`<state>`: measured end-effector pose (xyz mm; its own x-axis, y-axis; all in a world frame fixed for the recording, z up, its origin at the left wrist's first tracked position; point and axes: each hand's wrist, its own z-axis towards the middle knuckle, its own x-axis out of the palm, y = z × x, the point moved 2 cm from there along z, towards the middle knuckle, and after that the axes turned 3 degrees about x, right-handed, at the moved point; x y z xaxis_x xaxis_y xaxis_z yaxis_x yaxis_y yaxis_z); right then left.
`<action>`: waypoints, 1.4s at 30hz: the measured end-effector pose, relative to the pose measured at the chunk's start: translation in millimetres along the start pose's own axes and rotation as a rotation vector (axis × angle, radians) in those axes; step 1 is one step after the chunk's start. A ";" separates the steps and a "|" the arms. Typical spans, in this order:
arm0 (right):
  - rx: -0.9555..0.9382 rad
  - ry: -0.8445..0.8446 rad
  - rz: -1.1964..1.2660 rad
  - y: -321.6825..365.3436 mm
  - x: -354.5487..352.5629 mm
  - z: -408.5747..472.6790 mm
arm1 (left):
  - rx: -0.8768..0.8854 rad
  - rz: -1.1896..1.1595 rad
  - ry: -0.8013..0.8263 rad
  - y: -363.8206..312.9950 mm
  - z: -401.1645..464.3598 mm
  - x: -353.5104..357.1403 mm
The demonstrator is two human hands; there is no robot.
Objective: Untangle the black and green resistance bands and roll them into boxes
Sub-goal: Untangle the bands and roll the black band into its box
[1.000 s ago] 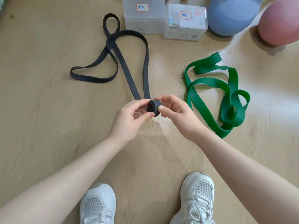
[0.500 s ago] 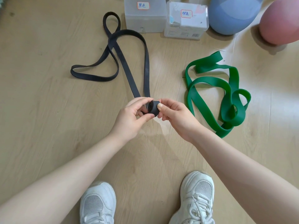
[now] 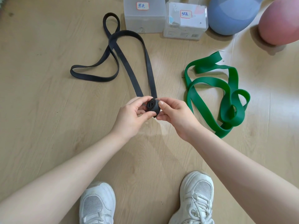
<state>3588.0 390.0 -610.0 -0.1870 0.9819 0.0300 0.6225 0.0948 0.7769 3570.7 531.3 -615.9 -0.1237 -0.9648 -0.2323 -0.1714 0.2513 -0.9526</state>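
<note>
Head view: left hand (image 3: 129, 118) and right hand (image 3: 174, 115) both curled around small rolled coil of black band (image 3: 152, 108), pinched between thumbs and fingertips above wooden floor (image 3: 48, 110). Unrolled remainder trailing away in loops on floor. Green band (image 3: 229, 97) loosely heaped at right. Two labelled clear boxes (image 3: 144, 21) at far edge.

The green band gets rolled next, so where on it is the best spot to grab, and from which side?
Probably the flat free end of the green band nearest the boxes, taken from above: it lies clear on the floor, away from the knotted overlapping loops.
</note>
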 end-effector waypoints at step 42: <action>-0.486 -0.024 -0.620 38.7 -14.1 -6.6 | -0.238 -0.507 -0.065 -30.2 -2.4 -10.7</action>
<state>3609.7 378.7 -576.2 -0.3720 0.7771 -0.5077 0.0071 0.5493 0.8356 3574.8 534.1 -584.2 0.0912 -0.9703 0.2239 -0.4106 -0.2414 -0.8792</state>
